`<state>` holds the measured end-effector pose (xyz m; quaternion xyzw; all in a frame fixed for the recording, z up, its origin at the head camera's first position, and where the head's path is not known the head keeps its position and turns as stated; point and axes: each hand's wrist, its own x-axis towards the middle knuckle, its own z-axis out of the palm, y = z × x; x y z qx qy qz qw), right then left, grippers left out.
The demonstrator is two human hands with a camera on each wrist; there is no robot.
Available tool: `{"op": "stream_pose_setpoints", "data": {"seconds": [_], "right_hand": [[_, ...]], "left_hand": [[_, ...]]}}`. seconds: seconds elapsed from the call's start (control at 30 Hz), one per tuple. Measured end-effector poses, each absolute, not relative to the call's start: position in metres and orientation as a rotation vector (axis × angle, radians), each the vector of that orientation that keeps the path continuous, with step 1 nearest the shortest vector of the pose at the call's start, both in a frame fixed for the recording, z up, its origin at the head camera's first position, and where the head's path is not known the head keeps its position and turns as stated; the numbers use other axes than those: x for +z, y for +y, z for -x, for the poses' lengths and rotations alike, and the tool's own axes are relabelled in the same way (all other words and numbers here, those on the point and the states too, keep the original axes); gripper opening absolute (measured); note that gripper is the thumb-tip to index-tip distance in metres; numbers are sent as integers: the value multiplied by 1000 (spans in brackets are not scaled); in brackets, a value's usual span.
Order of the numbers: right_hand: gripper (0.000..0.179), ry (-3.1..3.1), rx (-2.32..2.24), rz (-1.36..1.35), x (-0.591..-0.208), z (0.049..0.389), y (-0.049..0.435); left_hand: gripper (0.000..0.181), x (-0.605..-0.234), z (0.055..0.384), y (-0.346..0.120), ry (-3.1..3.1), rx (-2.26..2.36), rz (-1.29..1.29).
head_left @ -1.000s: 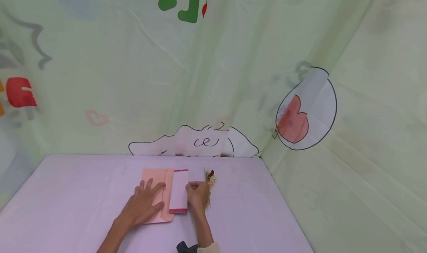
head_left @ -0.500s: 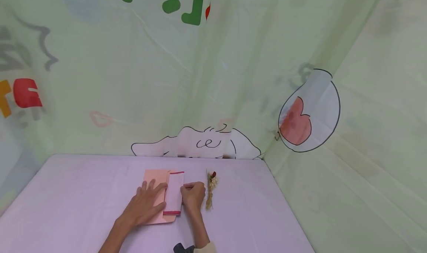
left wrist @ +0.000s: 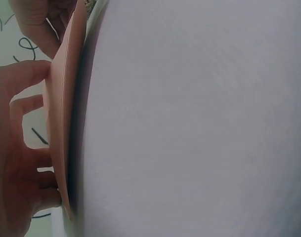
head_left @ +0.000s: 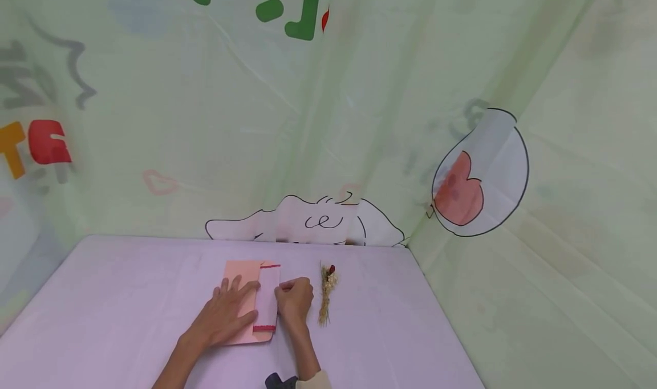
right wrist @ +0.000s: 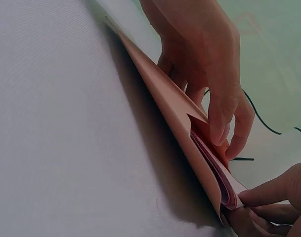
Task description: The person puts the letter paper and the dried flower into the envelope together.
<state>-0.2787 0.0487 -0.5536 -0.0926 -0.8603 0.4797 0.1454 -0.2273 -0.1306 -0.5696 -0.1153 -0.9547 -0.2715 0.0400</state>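
A pale pink envelope (head_left: 242, 270) lies on the table, its opening facing right. My left hand (head_left: 219, 316) rests on it with spread fingers, the fingertips touching its upper side. Partly inside the opening is a folded white card (head_left: 267, 299) with dark pink ends. My right hand (head_left: 295, 301) pinches the card's outer right edge between thumb and fingers. From the right wrist, the card's folded layers (right wrist: 220, 170) show between the envelope's two sides (right wrist: 162, 106). How far the card reaches inside is hidden.
A small bunch of dried flowers (head_left: 327, 295) with a red bloom lies just right of my right hand. A pale lilac cloth covers the table (head_left: 390, 320). Behind it hangs a printed pale green curtain (head_left: 220, 121).
My right hand has moved left with the card, whose left part has slid into the envelope. The left hand stays on the envelope. The flowers are now uncovered by the right hand.
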Motion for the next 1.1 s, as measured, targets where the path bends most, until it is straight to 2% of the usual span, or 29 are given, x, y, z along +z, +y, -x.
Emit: {"op": "stream_pose_setpoints", "data": {"seconds": [0.4,1.1], "right_hand": [[9,-2431,1336,89,-560,278,43],[5,-2461,1444,30,-557,276,30]], "left_hand": [[59,-569,229,-131,-2885,-808,387],[63,-565,226,-134,-2906,-935,372]]}}
